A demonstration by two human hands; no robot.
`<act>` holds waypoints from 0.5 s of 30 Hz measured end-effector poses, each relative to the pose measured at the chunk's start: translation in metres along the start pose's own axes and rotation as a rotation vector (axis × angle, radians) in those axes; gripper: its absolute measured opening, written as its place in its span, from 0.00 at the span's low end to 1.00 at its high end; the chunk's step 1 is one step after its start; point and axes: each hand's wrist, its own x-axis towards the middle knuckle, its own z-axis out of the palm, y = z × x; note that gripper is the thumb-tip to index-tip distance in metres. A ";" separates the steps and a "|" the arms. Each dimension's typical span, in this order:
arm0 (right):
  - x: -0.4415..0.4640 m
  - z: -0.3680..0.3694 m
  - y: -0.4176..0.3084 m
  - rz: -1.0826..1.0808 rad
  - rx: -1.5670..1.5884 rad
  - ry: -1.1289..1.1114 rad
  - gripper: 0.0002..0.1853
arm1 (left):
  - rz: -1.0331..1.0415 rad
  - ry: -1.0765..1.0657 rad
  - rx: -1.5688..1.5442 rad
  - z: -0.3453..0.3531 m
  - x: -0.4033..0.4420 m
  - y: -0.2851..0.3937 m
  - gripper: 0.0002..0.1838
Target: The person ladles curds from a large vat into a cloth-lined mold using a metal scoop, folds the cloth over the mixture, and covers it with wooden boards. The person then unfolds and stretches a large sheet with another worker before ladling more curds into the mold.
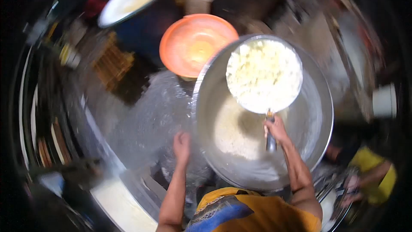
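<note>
My right hand (pixel 278 129) is closed around the dark handle of a round, long-handled pan (pixel 269 109). Pale yellow-white crumbly lumps (pixel 264 74) fill the pan, which is held over a large metal vat (pixel 315 99). A pale, cream-coloured layer (pixel 231 133) shows on the vat's bottom, partly shaded by the pan. To the left of the vat, my left hand (pixel 182 144) hangs over the grey floor. Its fingers look curled in, somewhat blurred, and no object shows in them.
An orange basin (pixel 180 45) stands against the vat's far left side. Behind it is a dark blue drum (pixel 141 34) with a white top. A wooden crate (pixel 111 62) lies left. A container of pale content (pixel 122 206) is at lower left. At right, another person in yellow (pixel 375 176) works.
</note>
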 end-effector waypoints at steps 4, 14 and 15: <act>-0.073 0.101 -0.038 0.034 -0.271 -0.390 0.05 | -0.033 0.191 -0.142 -0.090 -0.071 -0.058 0.23; -0.234 0.348 0.015 0.587 -0.695 -1.168 0.05 | -0.318 1.078 -1.503 -0.214 -0.249 -0.155 0.27; -0.254 0.381 0.026 0.561 -0.762 -1.221 0.05 | -0.275 1.176 -1.699 -0.224 -0.247 -0.155 0.28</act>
